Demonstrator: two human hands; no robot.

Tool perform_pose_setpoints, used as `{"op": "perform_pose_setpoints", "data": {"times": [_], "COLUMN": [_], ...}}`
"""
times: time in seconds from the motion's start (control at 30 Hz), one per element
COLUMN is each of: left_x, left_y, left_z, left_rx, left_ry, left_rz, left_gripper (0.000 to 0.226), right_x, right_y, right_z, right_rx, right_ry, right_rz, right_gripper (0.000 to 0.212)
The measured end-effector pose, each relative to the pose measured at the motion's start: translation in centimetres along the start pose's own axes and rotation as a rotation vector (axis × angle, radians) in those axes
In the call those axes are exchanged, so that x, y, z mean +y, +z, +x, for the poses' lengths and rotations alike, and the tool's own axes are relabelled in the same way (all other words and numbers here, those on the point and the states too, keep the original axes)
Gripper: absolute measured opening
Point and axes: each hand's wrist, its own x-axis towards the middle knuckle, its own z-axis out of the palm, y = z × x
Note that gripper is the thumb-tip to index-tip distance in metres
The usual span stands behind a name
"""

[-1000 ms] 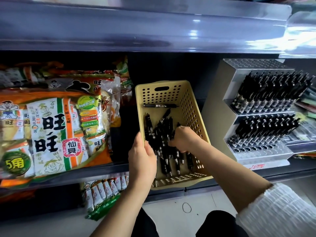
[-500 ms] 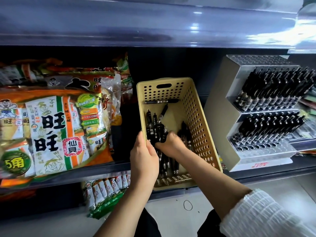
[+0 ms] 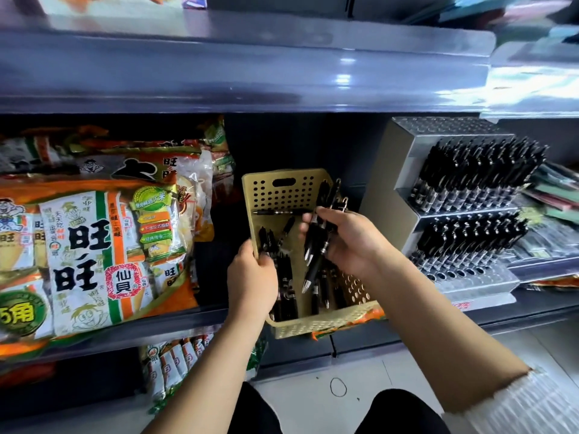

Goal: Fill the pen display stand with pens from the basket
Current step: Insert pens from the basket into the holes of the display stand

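Orange-and-white snack bags (image 3: pixel 94 245) fill the shelf at left, apart from the work. Beside them the left hand (image 3: pixel 250 277) grips the left rim of the beige perforated plastic basket (image 3: pixel 282 195), apparently to steady it where it overhangs the shelf edge. Loose black click pens (image 3: pixel 283 277) lie on the basket floor. Above the basket, the right hand (image 3: pixel 351 242) is closed round a bundle of black pens (image 3: pixel 315 242), tips pointing down, probably gathered for one trip. Just right stands the grey tiered pen display stand (image 3: pixel 385 189); its upper rows are full, while empty sockets (image 3: pixel 476 278) in the nearest rows await pens.
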Motion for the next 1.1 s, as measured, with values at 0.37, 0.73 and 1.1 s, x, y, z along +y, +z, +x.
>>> {"op": "perform_pose_setpoints", "data": {"times": [0.37, 0.73, 1.1], "left_x": [3.7, 8.3, 7.9], "left_y": [-0.9, 2.7, 5.6], "left_z": [-3.0, -9.6, -12.0], "left_rx": [-0.035, -0.732, -0.733], "left_ry": [0.404, 0.117, 0.162], "left_rz": [-0.017, -0.367, -0.302], "left_gripper": [0.051, 0.033, 0.020], "right_x": [-2.0, -2.2, -1.7], "right_y": [-1.2, -5.5, -10.4], "right_z": [-5.1, -9.4, -12.0], "right_rx": [-0.163, -0.081, -0.024], "right_ry": [-0.129, -0.204, -0.304], "right_rz": [0.123, 0.019, -0.368], "right_gripper": [0.020, 0.012, 0.020]}}
